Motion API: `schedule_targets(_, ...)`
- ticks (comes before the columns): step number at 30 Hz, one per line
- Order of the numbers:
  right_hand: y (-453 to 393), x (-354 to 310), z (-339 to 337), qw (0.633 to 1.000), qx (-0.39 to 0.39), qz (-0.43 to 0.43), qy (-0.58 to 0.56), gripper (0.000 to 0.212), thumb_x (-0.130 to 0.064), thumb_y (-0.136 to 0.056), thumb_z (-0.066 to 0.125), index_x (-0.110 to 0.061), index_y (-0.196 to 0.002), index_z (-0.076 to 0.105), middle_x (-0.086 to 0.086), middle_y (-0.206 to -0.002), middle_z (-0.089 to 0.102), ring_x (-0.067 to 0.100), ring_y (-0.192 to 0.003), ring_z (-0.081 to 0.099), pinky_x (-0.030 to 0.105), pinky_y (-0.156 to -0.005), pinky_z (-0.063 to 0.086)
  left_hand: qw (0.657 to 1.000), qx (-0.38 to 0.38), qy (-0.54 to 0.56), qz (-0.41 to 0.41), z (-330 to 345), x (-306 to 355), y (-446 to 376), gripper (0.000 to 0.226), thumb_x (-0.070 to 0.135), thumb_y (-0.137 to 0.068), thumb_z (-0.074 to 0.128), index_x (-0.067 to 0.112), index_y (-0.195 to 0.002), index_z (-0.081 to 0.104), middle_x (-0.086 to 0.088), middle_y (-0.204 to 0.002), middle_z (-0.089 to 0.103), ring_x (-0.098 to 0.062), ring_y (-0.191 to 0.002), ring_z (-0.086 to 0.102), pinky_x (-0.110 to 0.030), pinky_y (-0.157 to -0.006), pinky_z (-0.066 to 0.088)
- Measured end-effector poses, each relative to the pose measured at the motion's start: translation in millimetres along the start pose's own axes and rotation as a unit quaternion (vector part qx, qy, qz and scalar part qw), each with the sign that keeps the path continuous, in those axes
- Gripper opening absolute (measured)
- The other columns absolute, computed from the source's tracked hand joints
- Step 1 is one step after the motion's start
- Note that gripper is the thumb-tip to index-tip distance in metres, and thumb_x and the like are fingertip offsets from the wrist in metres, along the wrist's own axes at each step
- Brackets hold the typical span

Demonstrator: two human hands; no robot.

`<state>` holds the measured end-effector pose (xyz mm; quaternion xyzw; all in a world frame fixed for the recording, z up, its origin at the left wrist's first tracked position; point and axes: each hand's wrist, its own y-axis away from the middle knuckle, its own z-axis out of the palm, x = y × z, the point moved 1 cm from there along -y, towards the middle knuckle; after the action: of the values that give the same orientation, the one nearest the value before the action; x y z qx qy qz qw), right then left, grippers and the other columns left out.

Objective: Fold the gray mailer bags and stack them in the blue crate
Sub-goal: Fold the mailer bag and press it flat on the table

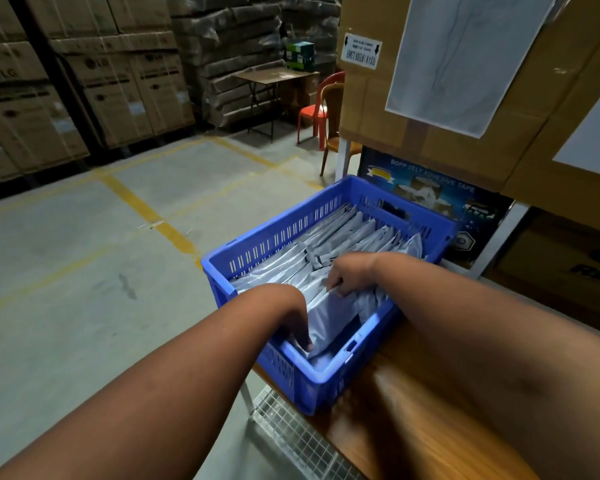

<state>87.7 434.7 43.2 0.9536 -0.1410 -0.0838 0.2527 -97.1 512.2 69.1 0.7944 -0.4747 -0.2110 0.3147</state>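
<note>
- The blue crate (329, 375) is seen right of centre in the frame, resting on the wooden counter (413, 403) with one corner overhanging the edge.
- Folded gray mailer bags (357, 233) are packed upright in rows inside it, apparently to save room.
- The left hand (297, 323) is lowered into the near end, fingers down against a folded bag (329, 317); its grip cannot be told.
- The right hand (349, 275) is curled over the upper edge of the bags, seemingly holding the row back.

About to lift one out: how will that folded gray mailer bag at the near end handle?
The folded gray mailer bag is probably floppy: it bows between both hands. Its glossy film looks slippery. Likely light, being thin like the others in the blue crate.
</note>
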Motion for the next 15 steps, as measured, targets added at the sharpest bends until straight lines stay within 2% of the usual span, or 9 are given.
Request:
schedule_targets(1,2,3,0,1.0,0.002,0.005,-0.014,0.022,-0.021,-0.091,0.078,-0.029,-0.112,0.081,-0.009,-0.098,0.072,0.018,-0.092,0.067,0.033,-0.089,0.055,1.0,-0.026,0.002,-0.003,1,3,-4,0.054,0.063,-0.077,0.087,0.015,-0.098,0.075,-0.002,-0.087,0.073,-0.025,-0.079,0.07,-0.037,-0.084,0.057)
schedule_targets(3,7,6,-1,0.999,0.007,0.014,-0.033,0.026,-0.025,-0.091,0.08,-0.031,-0.116,0.08,-0.013,-0.107,0.074,0.016,-0.099,0.068,0.034,-0.096,0.055,0.998,-0.054,-0.029,-0.007,3,7,-12,0.042,0.052,-0.081,0.088,0.013,-0.091,0.075,-0.003,-0.085,0.074,-0.026,-0.08,0.071,-0.042,-0.093,0.06)
schedule_targets(6,8,7,3,1.0,-0.003,-0.007,0.016,0.022,-0.028,-0.09,0.078,-0.032,-0.111,0.08,-0.011,-0.117,0.075,0.019,-0.102,0.069,0.037,-0.097,0.056,0.995,-0.04,-0.095,-0.004,3,9,-15,0.033,0.038,-0.083,0.089,0.014,-0.07,0.072,-0.001,-0.061,0.069,-0.025,-0.069,0.067,-0.043,-0.096,0.061)
schedule_targets(7,3,10,8,0.998,-0.013,-0.017,0.057,0.016,-0.027,-0.088,0.077,-0.03,-0.103,0.08,-0.009,-0.113,0.075,0.022,-0.098,0.069,0.038,-0.093,0.057,0.994,-0.026,-0.106,-0.003,3,9,-16,0.032,0.036,-0.084,0.088,0.014,-0.067,0.07,0.0,-0.058,0.067,-0.023,-0.066,0.065,-0.042,-0.096,0.061)
schedule_targets(9,-16,20,21,0.99,-0.024,-0.029,0.133,0.005,-0.026,-0.079,0.076,-0.029,-0.081,0.073,-0.005,-0.098,0.072,0.027,-0.085,0.069,0.042,-0.084,0.06,0.993,0.02,-0.117,-0.012,-1,6,-15,0.028,0.032,-0.084,0.086,0.019,-0.068,0.067,0.0,-0.069,0.066,-0.024,-0.073,0.065,-0.042,-0.093,0.06)
schedule_targets(11,-10,7,16,0.99,-0.03,0.002,0.138,0.011,-0.026,-0.073,0.074,-0.032,-0.069,0.066,-0.005,-0.084,0.071,0.027,-0.076,0.07,0.043,-0.08,0.063,0.991,0.055,-0.115,-0.029,-4,2,-14,0.027,0.032,-0.082,0.086,0.022,-0.073,0.062,0.0,-0.081,0.061,-0.028,-0.085,0.065,-0.043,-0.088,0.059)
schedule_targets(13,0,-7,8,0.988,-0.034,0.036,0.147,0.007,-0.021,-0.079,0.073,-0.026,-0.077,0.069,-0.004,-0.078,0.068,0.026,-0.071,0.068,0.036,-0.076,0.061,0.992,0.051,-0.112,-0.031,-1,1,-16,0.027,0.032,-0.081,0.086,0.023,-0.075,0.061,0.0,-0.085,0.059,-0.03,-0.09,0.064,-0.044,-0.089,0.058)
schedule_targets(15,3,-11,3,0.986,-0.026,0.051,0.156,0.006,-0.018,-0.084,0.074,-0.022,-0.088,0.072,-0.006,-0.077,0.064,0.023,-0.068,0.065,0.031,-0.07,0.056,0.993,0.032,-0.115,-0.022,2,1,-16,0.026,0.031,-0.081,0.086,0.021,-0.075,0.062,-0.002,-0.082,0.06,-0.029,-0.086,0.064,-0.044,-0.091,0.059)
